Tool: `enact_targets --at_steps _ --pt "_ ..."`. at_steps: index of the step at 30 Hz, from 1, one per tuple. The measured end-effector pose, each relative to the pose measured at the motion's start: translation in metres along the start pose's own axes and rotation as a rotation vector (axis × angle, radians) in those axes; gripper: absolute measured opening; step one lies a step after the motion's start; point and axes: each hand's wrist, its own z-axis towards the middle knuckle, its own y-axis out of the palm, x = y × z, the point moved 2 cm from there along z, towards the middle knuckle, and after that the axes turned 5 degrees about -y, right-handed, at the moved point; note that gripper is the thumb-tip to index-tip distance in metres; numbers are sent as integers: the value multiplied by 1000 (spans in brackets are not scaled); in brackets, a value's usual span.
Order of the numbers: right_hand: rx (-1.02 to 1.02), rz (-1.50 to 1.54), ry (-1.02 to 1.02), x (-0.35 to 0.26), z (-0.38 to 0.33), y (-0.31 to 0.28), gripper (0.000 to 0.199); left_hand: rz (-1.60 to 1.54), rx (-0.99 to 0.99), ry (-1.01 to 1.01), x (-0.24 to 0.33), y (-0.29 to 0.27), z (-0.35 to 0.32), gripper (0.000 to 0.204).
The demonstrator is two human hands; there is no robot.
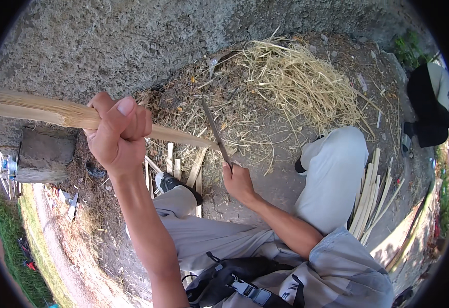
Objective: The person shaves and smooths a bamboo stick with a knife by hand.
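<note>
My left hand (119,132) is wrapped tightly round a pale wooden stick (44,109). The stick's thick, squared end sticks out to the left, and its other end tapers to the right. In my right hand (239,183) is the handle of a long knife (212,123), its narrow dark blade pointing up and away. The stick's thin right end meets the blade just above my right fist. Whether the edge is cutting into the wood cannot be made out.
A heap of pale shavings (301,82) lies beyond my hands. Split strips (371,200) rest by my right knee, others (196,167) near my left shoe (170,182). A rough wall (132,41) rises at the back. Another person (430,97) sits at the far right.
</note>
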Motion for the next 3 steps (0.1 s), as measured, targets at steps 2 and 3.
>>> enact_targets --at_steps 2,3 --pt "2 47 -29 -6 -11 3 37 -32 -81 13 2 5 1 40" --pt "19 103 -80 -7 -10 2 33 -31 -93 11 4 6 2 39"
